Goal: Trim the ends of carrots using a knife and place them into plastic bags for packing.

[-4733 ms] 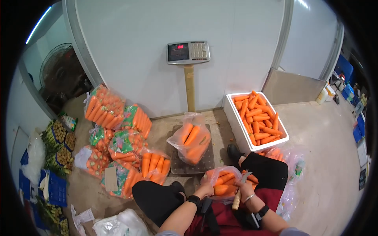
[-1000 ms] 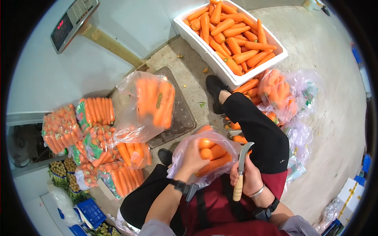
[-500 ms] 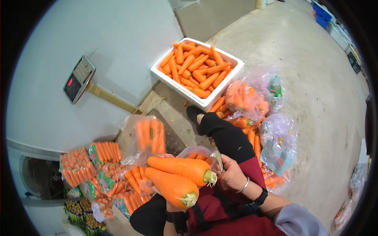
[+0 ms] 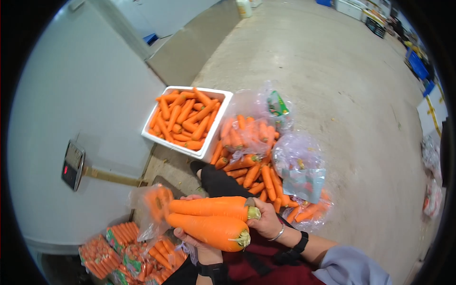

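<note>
Two carrots [image 4: 209, 207] at lower center of frame, side by side, long axes roughly left-right, tips left, stem ends right. Left hand [image 4: 195, 243] cradles both from below, fingers partly wrapped, thumb at lower left. Right hand [image 4: 267, 219] is nearer the stems, just right of them, fingers curled around a knife [image 4: 250, 202], handle hidden. Blade is by the upper stem; can't tell if touching.

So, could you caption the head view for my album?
Left hand holding two large carrots, right hand at one stem end, a carrot-filled white box beyond.
</note>
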The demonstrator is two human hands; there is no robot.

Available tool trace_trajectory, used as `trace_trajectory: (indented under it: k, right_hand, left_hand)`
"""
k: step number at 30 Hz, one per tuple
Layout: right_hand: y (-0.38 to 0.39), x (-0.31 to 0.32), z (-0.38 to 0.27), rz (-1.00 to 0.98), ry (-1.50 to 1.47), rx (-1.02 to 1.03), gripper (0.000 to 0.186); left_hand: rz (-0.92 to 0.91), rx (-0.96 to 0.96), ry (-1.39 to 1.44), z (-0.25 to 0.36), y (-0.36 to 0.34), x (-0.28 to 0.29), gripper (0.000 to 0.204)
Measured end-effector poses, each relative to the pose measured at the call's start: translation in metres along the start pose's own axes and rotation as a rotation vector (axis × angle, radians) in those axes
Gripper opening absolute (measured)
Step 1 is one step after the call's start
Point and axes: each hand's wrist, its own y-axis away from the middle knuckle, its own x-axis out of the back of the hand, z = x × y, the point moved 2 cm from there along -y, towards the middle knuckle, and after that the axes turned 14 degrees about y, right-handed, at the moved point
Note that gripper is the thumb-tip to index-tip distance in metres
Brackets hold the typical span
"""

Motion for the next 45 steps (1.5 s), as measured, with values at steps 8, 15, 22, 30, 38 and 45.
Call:
trace_trajectory:
  k: [8, 15, 22, 30, 38, 45]
  right_hand:
    - [-0.001, 0.015, 0.034, 0.333, -0.424, -0.307, 0.04]
    - [0.004, 0.073, 0.032, 0.263, -0.706, -0.567, 0.048]
    - [-0.005, 0.075, 0.026, 0.3, -0.613, -0.237, 0.059]
    - [-0.018, 0.055, 0.001, 0.311, -0.267, -0.212, 0.069]
    - [-0.011, 0.052, 0.001, 0.298, -0.398, -0.194, 0.059]
    - [-0.005, 0.044, 0.028, 0.398, -0.617, -0.636, 0.057]
  left_hand:
    - [-0.198, 0.124, -0.332, -0.053, -0.038, -0.004, 0.07]
    - [-0.353, 0.307, -0.592, -0.104, -0.074, -0.006, 0.076]
    - [0.012, 0.216, -0.386, -0.089, -0.083, 0.033, 0.061]
    - [0.03, 0.116, -0.382, -0.07, -0.073, 0.043, 0.051]
    - [0.004, 0.107, -0.382, -0.076, -0.067, 0.035, 0.053]
    - [0.023, 0.134, -0.384, -0.066, -0.069, 0.03, 0.065]
